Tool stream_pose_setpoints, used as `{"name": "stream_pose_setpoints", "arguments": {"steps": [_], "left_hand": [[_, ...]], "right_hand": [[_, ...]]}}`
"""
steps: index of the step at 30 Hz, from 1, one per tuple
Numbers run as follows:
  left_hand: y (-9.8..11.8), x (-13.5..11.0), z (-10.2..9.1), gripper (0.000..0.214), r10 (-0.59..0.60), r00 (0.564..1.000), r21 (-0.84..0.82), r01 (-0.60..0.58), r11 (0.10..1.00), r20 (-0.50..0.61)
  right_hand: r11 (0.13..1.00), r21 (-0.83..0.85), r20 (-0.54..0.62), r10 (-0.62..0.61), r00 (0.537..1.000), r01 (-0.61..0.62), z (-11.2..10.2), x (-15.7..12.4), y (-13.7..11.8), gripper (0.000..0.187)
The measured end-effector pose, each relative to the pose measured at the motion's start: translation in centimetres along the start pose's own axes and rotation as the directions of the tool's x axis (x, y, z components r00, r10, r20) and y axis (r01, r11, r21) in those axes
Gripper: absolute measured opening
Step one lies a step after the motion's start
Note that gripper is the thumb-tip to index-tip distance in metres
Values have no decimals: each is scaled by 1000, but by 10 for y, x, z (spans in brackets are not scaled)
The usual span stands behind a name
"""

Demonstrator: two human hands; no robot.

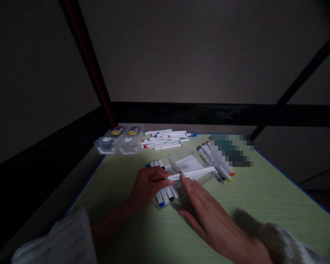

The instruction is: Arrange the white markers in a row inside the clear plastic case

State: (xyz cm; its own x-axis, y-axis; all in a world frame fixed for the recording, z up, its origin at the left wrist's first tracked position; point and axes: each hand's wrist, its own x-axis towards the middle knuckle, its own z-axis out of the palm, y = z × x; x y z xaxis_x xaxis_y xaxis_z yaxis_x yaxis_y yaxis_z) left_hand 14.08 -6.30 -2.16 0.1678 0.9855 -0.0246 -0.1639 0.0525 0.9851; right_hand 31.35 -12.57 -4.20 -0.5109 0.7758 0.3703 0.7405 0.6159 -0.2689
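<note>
A white marker (191,173) with a green end lies level over an open clear plastic case (181,165). My left hand (148,185) pinches its green end with curled fingers. My right hand (206,214) is stretched out, with its fingertips touching the marker's middle from below. Several markers with blue and black caps (165,194) lie inside the case under my left hand. Both my wrists wear fuzzy white sleeves.
A pale green mat (264,198) with a blue edge covers the table. Two closed clear cases (118,143) stand at the back left. A loose pile of markers (165,139) lies behind the open case, and another row (222,170) lies to its right. A dark frame surrounds the table.
</note>
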Motion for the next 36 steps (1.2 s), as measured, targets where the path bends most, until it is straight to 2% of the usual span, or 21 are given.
{"name": "stream_pose_setpoints", "arguments": {"steps": [6,11,17,26,36], "left_hand": [[-5,1,-2,20,16,998,20,-18,1000,60],[-9,-1,-3,23,-36,992,-46,42,998,120],[-6,-5,-3,24,-134,958,44,127,991,254],[-13,-7,-3,29,-109,918,81,84,993,382],[-13,-6,-5,26,-137,901,116,98,988,411]], "right_hand": [[1000,7,2,5,1000,-5,1,0,0,70],[1000,23,-4,12,1000,-12,1,0,1,69],[1000,25,5,-4,1000,4,0,0,0,68],[999,10,3,-52,999,52,-2,3,-2,72],[996,31,34,-81,996,80,-8,6,-4,62]]}}
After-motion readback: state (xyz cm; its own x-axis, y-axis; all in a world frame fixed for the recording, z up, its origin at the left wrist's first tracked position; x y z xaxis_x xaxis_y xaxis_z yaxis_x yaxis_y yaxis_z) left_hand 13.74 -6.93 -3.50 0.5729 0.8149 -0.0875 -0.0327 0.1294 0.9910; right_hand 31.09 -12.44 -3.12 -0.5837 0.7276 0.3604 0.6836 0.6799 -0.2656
